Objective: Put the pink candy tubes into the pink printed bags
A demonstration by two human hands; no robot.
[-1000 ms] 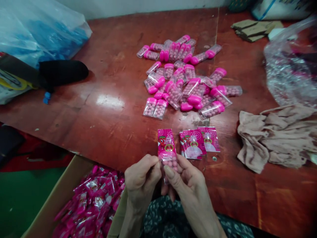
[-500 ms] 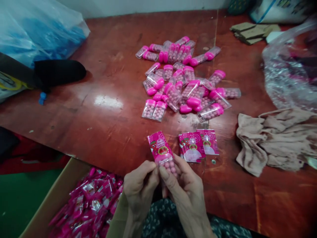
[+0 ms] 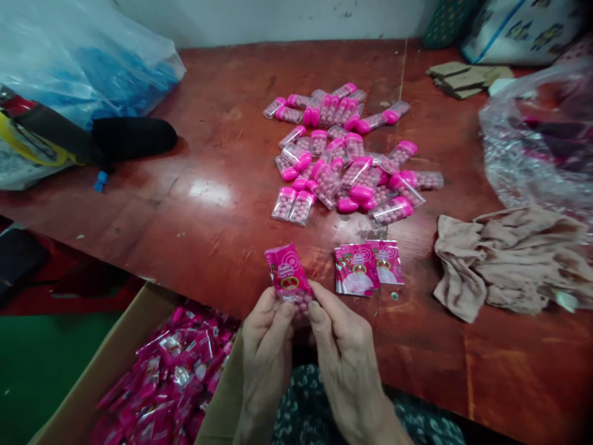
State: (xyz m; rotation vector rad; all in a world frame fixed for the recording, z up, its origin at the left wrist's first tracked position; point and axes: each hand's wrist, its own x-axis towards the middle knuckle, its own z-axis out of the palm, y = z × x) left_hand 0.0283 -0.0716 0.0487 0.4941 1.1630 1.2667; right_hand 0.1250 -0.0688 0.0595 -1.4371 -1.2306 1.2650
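Both hands meet at the near edge of the red table (image 3: 194, 204), working a pink printed sleeve (image 3: 285, 272) down over a small candy bottle (image 3: 301, 301). To my eye the thing to get right is keeping the sleeve square to the bottle and sliding it evenly, thumbs pressing on both sides at once so the thin wrapper does not crease or catch.

The left hand (image 3: 266, 337) is closed narrow, its fingertips pinching the lower left of the sleeve. The right hand (image 3: 340, 337) is likewise closed, thumb and forefinger gripping the bottle and the sleeve's right edge. The piece tilts up and to the left, just above the table edge.

A small stack of flat sleeves (image 3: 368, 269) lies just to the right. The heap of pink-capped bottles (image 3: 345, 161) sits farther off. Below on the left, a cardboard box (image 3: 106, 371) holds wrapped pieces, and a crumpled cloth (image 3: 504, 259) lies at the right.
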